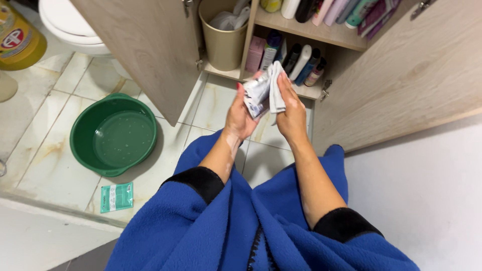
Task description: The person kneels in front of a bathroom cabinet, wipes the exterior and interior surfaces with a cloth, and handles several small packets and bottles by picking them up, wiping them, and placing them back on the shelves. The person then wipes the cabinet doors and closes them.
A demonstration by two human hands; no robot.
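Observation:
My left hand (239, 116) holds a small silvery-white packet (256, 95) in front of an open cabinet. My right hand (291, 113) presses a white wipe or cloth (275, 85) against that packet, fingers closed around the cloth. Both hands meet at chest height above the tiled floor. Blue fleece sleeves with black cuffs cover my forearms lower down.
A wooden cabinet stands open, with its left door (150, 50) and right door (401, 75) swung out. Bottles (301, 62) line its shelves beside a beige bin (223, 42). A green basin (113, 134) and a green packet (116, 196) lie on the floor. A toilet (70, 25) is at far left.

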